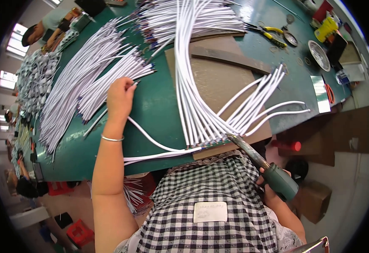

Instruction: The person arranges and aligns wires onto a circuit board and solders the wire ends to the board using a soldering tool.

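Observation:
My left hand point(120, 99) is closed in a pinch over the green table, with the tip of a white cable point(135, 83) at its fingertips. Beside it lies a small bundle of white cables point(112, 78). On the right, my right hand point(272, 192) grips a dark green heat gun point(282, 181), largely hiding its fingers. The gun's metal nozzle point(247, 148) points up and left, its tip at the near ends of a curved row of white cables point(201, 114). That row lies on a brown board point(222, 88) at the table's near edge. A few loose cables point(155, 156) lie to its left.
Large piles of white cables point(83, 67) fill the left and back. A metal bar point(231, 59) crosses the board. Pliers point(273, 36) with yellow handles, a round metal dish point(318, 55) and orange-handled scissors point(329, 93) sit at the right. Another person point(51, 25) works at the far left.

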Motion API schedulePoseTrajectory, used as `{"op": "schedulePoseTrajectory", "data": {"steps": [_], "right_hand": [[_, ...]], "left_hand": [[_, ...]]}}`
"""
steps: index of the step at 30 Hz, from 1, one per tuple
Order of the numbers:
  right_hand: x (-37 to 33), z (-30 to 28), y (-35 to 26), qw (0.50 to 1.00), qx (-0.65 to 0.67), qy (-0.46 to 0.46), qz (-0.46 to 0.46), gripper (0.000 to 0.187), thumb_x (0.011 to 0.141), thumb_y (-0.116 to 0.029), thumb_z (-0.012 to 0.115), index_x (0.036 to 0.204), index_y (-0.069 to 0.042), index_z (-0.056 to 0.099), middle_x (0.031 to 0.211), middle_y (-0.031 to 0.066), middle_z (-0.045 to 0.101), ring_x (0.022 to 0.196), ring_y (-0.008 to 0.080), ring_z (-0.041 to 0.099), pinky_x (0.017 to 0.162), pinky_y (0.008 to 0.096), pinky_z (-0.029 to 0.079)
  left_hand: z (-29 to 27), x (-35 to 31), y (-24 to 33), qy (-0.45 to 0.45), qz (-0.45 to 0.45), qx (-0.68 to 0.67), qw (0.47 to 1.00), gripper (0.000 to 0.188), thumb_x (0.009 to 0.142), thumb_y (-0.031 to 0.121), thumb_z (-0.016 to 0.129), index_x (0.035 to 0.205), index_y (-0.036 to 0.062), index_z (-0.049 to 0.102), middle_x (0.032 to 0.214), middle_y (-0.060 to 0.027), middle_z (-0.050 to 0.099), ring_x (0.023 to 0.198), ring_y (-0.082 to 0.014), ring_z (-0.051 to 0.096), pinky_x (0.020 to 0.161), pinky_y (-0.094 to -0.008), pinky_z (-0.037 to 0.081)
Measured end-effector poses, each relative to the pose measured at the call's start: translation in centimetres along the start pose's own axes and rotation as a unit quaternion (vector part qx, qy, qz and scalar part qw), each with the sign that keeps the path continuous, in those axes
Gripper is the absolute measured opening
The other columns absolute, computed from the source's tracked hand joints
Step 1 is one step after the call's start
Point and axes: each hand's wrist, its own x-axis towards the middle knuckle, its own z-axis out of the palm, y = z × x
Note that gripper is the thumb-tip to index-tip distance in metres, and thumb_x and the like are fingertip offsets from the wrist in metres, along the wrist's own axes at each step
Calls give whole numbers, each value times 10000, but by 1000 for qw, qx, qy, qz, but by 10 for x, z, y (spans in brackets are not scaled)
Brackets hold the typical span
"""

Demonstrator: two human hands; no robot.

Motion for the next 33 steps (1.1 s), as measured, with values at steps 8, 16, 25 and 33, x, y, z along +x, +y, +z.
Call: {"op": "schedulePoseTrajectory", "data": {"steps": [8, 16, 25, 33], "right_hand": [[-10, -2, -12, 1000, 6, -1, 21, 274, 843, -282, 635, 775, -18, 620, 654, 56, 634, 592, 179, 623, 595, 285, 497], [-19, -5, -6, 996, 68, -11, 54, 204, 805, -200, 669, 851, -7, 621, 803, 111, 652, 666, 212, 642, 647, 305, 515], [-24, -9, 19, 993, -35, -89, -71, 290, 775, -123, 699, 1002, 20, 589, 921, 153, 646, 840, 306, 651, 740, 363, 525], [-18, -3, 13, 979, -134, -39, -148, 335, 780, -146, 703, 1045, 12, 573, 940, 153, 637, 804, 306, 650, 712, 368, 528]], "left_hand": [[-15, -24, 58, 27, 183, -52, 981, 204, 796, -5, 639, 987, 64, 647, 848, -112, 590, 761, -287, 592, 634, -356, 481], [-16, -100, 155, -155, 352, -105, 917, 257, 737, 64, 665, 994, 58, 662, 826, -60, 574, 652, -199, 578, 522, -315, 470], [-3, -115, 154, -100, 318, -78, 940, 215, 737, 85, 686, 951, 59, 680, 805, -34, 541, 659, -177, 574, 505, -293, 439], [-2, -115, 156, -94, 325, -64, 939, 187, 736, 79, 689, 922, 63, 678, 770, -25, 522, 633, -169, 558, 490, -295, 426]]}}
